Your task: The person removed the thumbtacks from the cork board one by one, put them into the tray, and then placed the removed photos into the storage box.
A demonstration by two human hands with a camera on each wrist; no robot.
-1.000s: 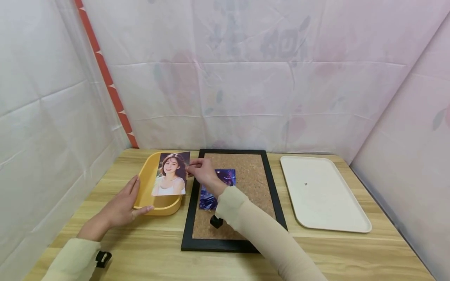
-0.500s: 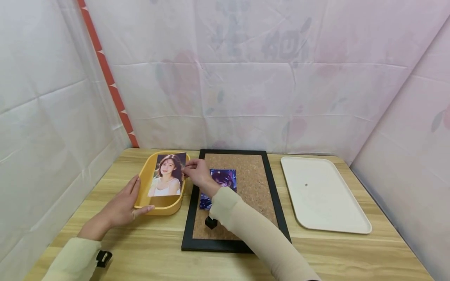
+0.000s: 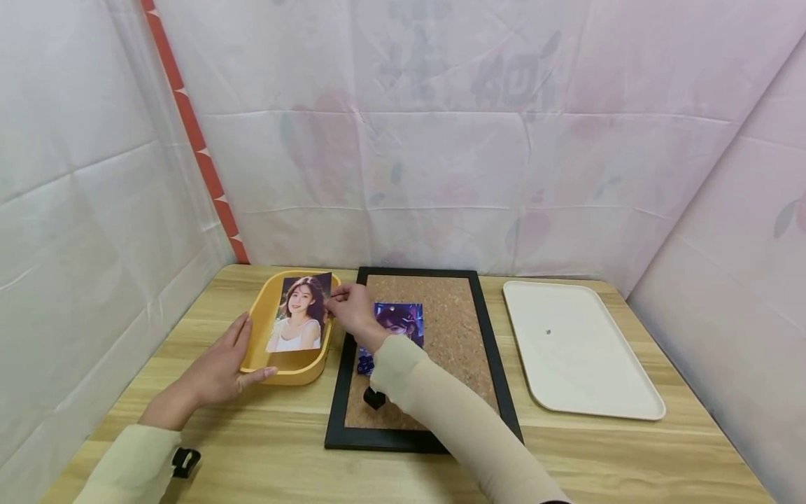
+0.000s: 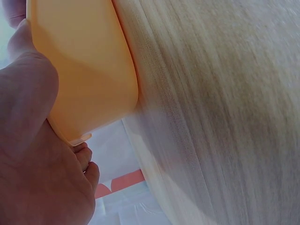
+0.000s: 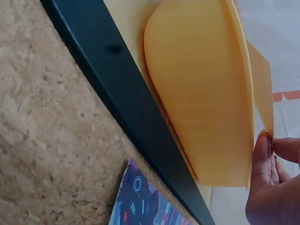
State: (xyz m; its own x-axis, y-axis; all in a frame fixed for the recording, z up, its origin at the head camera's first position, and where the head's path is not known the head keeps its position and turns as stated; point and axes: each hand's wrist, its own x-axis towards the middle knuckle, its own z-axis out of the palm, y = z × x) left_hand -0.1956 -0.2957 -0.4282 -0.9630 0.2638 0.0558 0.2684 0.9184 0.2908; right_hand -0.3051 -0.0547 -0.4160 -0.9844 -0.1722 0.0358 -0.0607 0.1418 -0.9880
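My right hand [image 3: 355, 311] pinches the right edge of a portrait photo [image 3: 297, 325] between thumb and fingers. The photo is tilted over the yellow plastic bin [image 3: 259, 336], its upper part sticking up past the rim in the right wrist view. My left hand [image 3: 210, 374] grips the bin at its near left corner, thumb on the front rim and fingers along the left side. In the left wrist view the fingertips [image 4: 92, 172] curl past the rim. A purple-blue picture card [image 3: 406, 318] lies on the cork board [image 3: 447, 336], partly hidden by my right arm.
The cork board's black frame [image 3: 390, 439] lies close to the right of the bin. Farther right is a shallow white tray [image 3: 585, 357] with a small dark speck [image 3: 548, 332] on it. White patterned cloth [image 3: 441, 175] walls in the wooden table [image 3: 271, 448].
The photo has shifted a little left over the bin, and my right hand has moved left with it. In the last half second both hands are nearly still.
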